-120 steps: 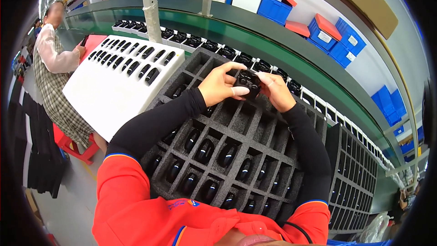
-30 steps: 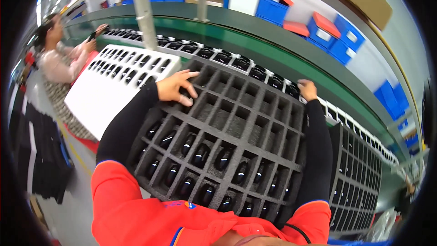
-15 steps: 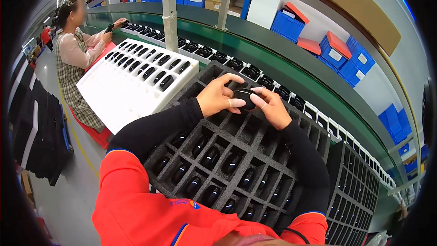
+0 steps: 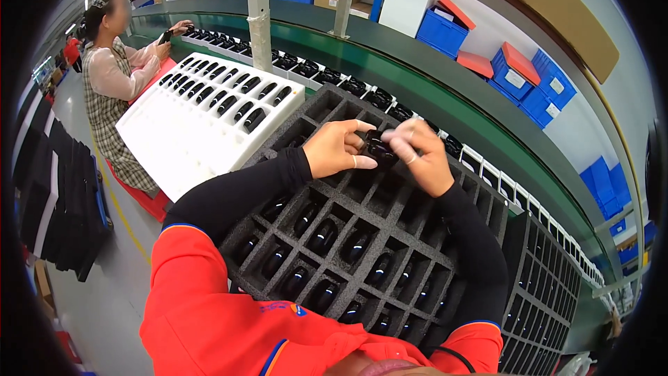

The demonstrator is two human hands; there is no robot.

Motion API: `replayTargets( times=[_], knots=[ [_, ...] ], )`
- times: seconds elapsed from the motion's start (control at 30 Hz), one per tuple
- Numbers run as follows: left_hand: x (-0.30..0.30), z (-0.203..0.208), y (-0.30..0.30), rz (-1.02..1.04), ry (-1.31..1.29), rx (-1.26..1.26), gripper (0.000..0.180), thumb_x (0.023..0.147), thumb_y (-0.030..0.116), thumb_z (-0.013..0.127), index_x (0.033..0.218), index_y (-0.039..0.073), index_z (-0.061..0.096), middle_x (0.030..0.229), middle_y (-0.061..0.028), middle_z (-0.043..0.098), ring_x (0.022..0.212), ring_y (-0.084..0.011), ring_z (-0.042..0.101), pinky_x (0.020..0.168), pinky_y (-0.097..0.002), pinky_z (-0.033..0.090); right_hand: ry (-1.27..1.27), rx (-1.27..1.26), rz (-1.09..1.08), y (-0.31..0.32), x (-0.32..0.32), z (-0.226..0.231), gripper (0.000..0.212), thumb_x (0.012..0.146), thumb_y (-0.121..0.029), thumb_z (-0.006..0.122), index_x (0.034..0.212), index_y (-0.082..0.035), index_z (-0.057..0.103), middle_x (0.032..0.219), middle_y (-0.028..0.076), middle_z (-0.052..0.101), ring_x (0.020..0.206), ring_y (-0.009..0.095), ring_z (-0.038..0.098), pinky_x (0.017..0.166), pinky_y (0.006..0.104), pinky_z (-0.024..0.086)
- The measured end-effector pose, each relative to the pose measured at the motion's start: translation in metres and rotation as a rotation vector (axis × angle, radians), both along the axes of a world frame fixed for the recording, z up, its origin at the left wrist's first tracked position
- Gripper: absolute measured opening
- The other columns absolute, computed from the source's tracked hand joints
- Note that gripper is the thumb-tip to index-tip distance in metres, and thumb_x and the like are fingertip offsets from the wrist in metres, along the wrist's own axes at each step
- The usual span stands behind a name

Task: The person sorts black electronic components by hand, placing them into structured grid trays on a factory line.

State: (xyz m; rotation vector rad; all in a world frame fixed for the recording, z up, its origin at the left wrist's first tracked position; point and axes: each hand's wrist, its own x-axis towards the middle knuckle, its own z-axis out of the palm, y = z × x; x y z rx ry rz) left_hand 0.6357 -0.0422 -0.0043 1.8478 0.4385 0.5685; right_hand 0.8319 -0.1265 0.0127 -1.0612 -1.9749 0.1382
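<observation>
Above the grey foam tray (image 4: 332,200), my left hand (image 4: 335,147) grips a small glossy black rounded part (image 4: 380,152) between thumb and fingers. White covers sit on some of my fingertips. My right hand (image 4: 426,157) is bent over the part's right side, thumb and fingers drawn together against it. What exactly the right fingertips pinch is hard to make out. Similar glossy black pieces (image 4: 322,238) stand in many of the tray's nearer compartments, while several compartments around my hands show dark bottoms.
A white tray (image 4: 174,141) with rows of black pieces lies to the left, beside a seated co-worker (image 4: 115,83). Beyond runs a green conveyor (image 4: 445,129) carrying white holders with black items. Another foam tray (image 4: 539,292) stands at right. A metal post (image 4: 259,21) rises behind the white tray.
The black part has been turned in my hands and shows a different side. My right hand has moved slightly up and right, its fingers now curled more over the part.
</observation>
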Motion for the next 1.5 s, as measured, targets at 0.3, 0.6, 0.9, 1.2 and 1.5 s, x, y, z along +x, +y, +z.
replayTargets(
  times=[0.3, 0.6, 0.9, 1.2, 1.5],
  knots=[
    [0.008, 0.000, 0.094, 0.137, 0.004, 0.432, 0.055, 0.070, 0.025, 0.075, 0.113, 0.000, 0.051, 0.094, -0.0176, 0.064, 0.085, -0.0257, 0.062, 0.076, -0.0329, 0.049, 0.333, -0.121, -0.435, 0.028, 0.051, -0.022, 0.025, 0.089, -0.020, 0.055, 0.103, 0.000, 0.062, 0.081, 0.001, 0.061, 0.072, 0.008, 0.052, 0.063, 0.0233, 0.043],
    [0.051, -0.055, 0.142, 0.039, 0.618, 1.012, 0.038, 0.080, 0.040, 0.057, 0.114, 0.023, 0.058, 0.142, -0.0183, 0.024, 0.129, -0.0422, 0.022, 0.103, -0.0505, 0.022, 0.371, -0.125, -0.993, 0.008, 0.298, -0.093, 0.022, 0.081, -0.020, 0.058, 0.091, -0.002, 0.064, 0.082, 0.013, 0.065, 0.074, 0.021, 0.062, 0.068, 0.0320, 0.047],
    [0.015, -0.018, 0.146, 0.096, 0.007, 0.299, 0.027, 0.072, 0.017, 0.074, 0.095, 0.009, 0.063, 0.120, -0.0132, 0.053, 0.108, -0.0220, 0.052, 0.094, -0.0357, 0.039, -0.018, -0.304, -0.969, 0.035, 0.265, -0.108, 0.021, 0.078, -0.017, 0.060, 0.093, -0.005, 0.066, 0.076, 0.012, 0.065, 0.070, 0.022, 0.062, 0.066, 0.0316, 0.048],
    [0.034, -0.014, 0.084, 0.089, -0.320, -0.607, 0.038, 0.074, 0.008, 0.070, 0.098, 0.003, 0.042, 0.095, -0.0146, 0.057, 0.087, -0.0258, 0.061, 0.072, -0.0413, 0.054, -0.007, -0.195, -0.672, 0.042, 0.170, -0.049, 0.025, 0.084, -0.012, 0.055, 0.106, -0.002, 0.059, 0.097, 0.013, 0.060, 0.085, 0.021, 0.060, 0.076, 0.0307, 0.047],
    [0.030, -0.008, 0.006, -0.139, -0.239, -0.057, 0.061, 0.074, -0.007, 0.061, 0.127, 0.008, 0.035, 0.087, -0.0071, 0.059, 0.082, -0.0095, 0.056, 0.068, -0.0231, 0.047, 0.511, -0.491, -0.247, 0.014, 0.027, -0.033, 0.023, 0.091, -0.022, 0.048, 0.097, -0.001, 0.058, 0.082, 0.003, 0.055, 0.074, 0.012, 0.053, 0.063, 0.0239, 0.044]
  ],
)
